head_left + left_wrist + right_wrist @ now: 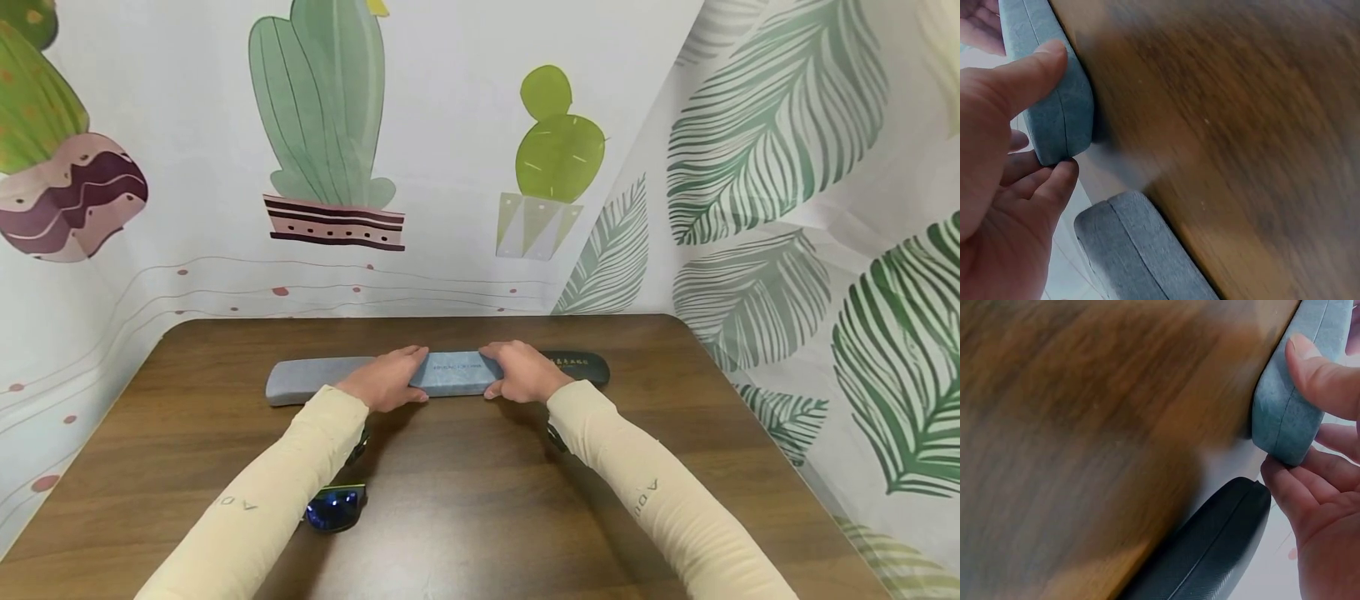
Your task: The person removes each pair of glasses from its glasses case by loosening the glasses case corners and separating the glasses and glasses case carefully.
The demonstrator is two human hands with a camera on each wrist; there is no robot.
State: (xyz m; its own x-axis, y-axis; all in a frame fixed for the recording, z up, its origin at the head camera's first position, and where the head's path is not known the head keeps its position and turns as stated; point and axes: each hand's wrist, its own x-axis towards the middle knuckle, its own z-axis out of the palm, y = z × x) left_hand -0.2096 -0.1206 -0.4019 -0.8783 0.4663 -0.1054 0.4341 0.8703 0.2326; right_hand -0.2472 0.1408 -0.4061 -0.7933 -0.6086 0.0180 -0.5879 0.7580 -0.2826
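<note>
A light blue glasses case (455, 375) with small lettering on its top lies near the table's far edge. My left hand (384, 381) grips its left end, thumb on the near side and fingers around the end. At the right end my right hand (525, 372) holds it the same way. Left of it is a grey glasses case (315, 377), partly behind the left hand. On the right a black case (585, 367) with gold lettering is partly covered by the right hand. In the left wrist view, a gap separates the grey case (1138, 247) from the blue one.
Sunglasses (333, 508) with blue lenses lie on the brown wooden table (465, 500), partly under my left forearm. Small dark objects show beside both wrists, mostly hidden by the sleeves. A printed cloth (450, 167) with cacti and leaves hangs behind the table.
</note>
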